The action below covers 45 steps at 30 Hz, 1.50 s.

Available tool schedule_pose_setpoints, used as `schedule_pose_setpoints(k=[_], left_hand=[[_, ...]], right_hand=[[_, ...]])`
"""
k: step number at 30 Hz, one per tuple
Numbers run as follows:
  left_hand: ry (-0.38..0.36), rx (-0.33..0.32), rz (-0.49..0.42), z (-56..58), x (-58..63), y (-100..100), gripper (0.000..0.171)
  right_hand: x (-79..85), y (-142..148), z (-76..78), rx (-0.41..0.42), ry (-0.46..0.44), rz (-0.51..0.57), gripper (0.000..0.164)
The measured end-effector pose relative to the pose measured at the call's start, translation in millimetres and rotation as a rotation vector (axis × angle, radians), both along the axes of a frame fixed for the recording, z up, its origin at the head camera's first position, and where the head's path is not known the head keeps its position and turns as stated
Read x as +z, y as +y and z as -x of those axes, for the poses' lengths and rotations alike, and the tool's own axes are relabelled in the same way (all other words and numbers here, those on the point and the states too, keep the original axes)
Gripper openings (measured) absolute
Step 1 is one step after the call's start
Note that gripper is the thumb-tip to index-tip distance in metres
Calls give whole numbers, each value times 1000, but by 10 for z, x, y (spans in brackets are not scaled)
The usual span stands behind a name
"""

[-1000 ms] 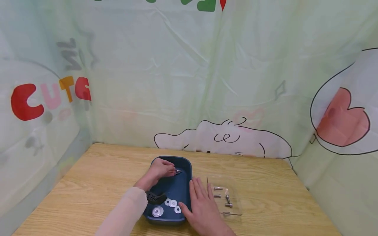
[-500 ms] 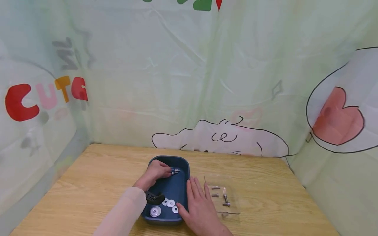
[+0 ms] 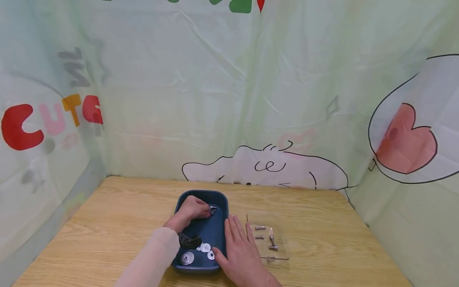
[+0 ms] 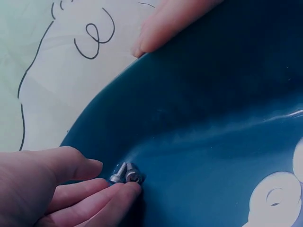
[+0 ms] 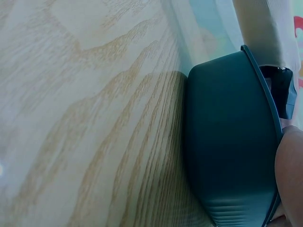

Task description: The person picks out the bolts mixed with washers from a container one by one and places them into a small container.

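My left hand (image 3: 193,208) reaches into the far end of a dark blue tray (image 3: 221,196). In the left wrist view its fingertips touch two small metal screws (image 4: 133,174) on the tray floor, and the thumb stays a little apart from them. Several pale washers (image 3: 205,247) lie at the near end of the tray, a few partly hidden by the black wrist strap (image 3: 190,241). My right hand (image 3: 242,247) rests along the tray's right rim with its fingers extended; in the left wrist view its fingers (image 4: 173,21) show over the edge.
Right of the tray, on the wooden table (image 3: 322,235), sits a shallow clear plastic container (image 3: 285,241). Several metal screws (image 3: 273,247) and thin rods (image 3: 277,258) are at it. A printed curtain (image 3: 201,99) hangs behind the table.
My left fingers have shifted the screws at the tray's far end, turning and bunching them near the fingertips. The right hand keeps its place on the rim. The whole head view has drifted slightly.
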<state>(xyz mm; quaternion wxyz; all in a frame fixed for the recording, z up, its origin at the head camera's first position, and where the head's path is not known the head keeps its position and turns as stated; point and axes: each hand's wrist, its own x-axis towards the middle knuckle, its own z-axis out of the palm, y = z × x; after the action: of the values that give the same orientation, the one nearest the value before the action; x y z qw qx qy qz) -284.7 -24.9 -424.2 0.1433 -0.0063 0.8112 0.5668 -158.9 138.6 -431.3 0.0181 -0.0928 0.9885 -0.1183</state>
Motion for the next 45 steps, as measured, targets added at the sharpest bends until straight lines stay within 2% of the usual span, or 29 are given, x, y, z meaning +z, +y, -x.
schedule_pose_setpoints(k=[11, 17, 26, 33, 45], left_hand=[[-8, -55, -22, -27, 6, 102, 29], [-9, -52, -48, 3, -42, 155, 30], [-16, -72, -65, -3, -39, 227, 29], [-36, -88, -61, -16, -62, 244, 27], [-24, -119, -54, -9, -96, 273, 21]], right_hand=[[-1, 4, 3, -1, -3, -1, 89], [-5, 3, 0, 1, -4, 0, 88], [0, 6, 7, 5, -13, 12, 88], [9, 5, 1, 7, -16, 12, 87], [9, 10, 0, 14, -6, 18, 87]])
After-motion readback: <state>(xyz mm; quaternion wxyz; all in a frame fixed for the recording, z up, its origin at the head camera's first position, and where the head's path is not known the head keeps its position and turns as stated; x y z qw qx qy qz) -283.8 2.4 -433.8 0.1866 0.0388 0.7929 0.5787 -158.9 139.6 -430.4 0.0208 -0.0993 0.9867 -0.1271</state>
